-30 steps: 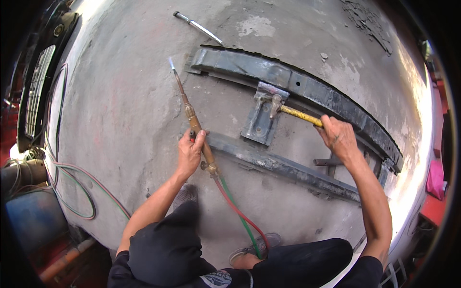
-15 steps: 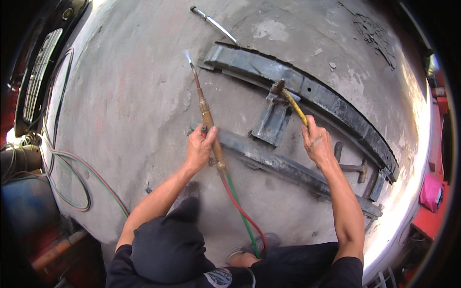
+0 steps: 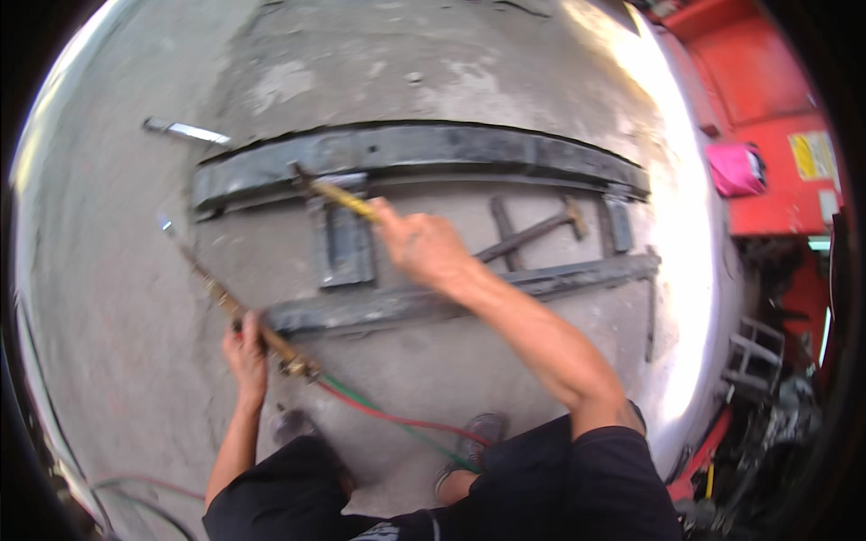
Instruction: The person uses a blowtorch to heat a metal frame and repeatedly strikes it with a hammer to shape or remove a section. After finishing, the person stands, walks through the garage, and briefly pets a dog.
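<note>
My left hand (image 3: pixel 245 361) is wrapped round a brass gas torch (image 3: pixel 222 296), its lit tip pointing up and left beside the left end of a steel frame. Gripped by its yellow handle, a hammer (image 3: pixel 345 197) is in my right hand (image 3: pixel 426 251). The hammer's head appears over the top of a short channel bracket (image 3: pixel 345 245), by the long curved dark beam (image 3: pixel 433 149); contact cannot be made out. A straighter bar (image 3: pixel 379 308) of the frame lies nearer me, partly behind my right forearm.
Another hammer (image 3: pixel 532 233) lies between the beams at the right. A metal rod-like tool (image 3: pixel 191 132) lies at the far left. Red and green hoses (image 3: pixel 388 417) trail from the torch past my feet. A red cabinet (image 3: pixel 753 99) with a pink bundle (image 3: pixel 737 169) stands at right.
The view has turned, so the frame now lies nearly level across it. Both hands appear farther left, still holding the torch and the hammer.
</note>
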A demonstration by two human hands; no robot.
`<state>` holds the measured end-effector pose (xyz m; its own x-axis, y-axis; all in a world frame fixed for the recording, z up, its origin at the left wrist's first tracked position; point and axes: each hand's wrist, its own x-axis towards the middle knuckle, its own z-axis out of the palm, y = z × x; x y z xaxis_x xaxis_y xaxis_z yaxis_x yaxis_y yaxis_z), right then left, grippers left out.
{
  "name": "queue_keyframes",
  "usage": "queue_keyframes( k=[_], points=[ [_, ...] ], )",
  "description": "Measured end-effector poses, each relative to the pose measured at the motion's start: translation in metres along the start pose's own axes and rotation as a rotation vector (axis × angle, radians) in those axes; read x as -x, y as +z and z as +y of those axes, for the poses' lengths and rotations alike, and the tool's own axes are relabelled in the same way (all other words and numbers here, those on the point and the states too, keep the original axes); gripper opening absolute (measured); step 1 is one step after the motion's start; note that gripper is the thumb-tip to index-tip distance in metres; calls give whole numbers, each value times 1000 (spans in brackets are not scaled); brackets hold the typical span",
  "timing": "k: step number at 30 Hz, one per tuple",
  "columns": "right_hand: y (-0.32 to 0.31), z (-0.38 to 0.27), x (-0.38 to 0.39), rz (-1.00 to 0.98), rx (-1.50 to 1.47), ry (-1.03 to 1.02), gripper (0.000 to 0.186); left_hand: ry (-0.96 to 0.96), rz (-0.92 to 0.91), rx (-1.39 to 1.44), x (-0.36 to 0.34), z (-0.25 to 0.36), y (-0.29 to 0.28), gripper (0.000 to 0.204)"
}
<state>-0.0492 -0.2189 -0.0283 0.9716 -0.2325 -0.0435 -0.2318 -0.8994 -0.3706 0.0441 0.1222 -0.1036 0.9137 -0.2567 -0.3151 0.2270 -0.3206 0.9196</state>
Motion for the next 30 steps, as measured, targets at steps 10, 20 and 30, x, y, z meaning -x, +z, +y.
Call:
queue_keyframes(
  k=[10,20,30],
  points=[
    [2,-10,32,171,-237,150,37,107,-84,-81,-3,9,2,46],
    [-21,2,109,243,-679,510,43,71,-115,-137,1,18,11,46],
    [-20,-26,110,292,-563,469,45,125,-99,-241,-4,21,1,38]
  ],
)
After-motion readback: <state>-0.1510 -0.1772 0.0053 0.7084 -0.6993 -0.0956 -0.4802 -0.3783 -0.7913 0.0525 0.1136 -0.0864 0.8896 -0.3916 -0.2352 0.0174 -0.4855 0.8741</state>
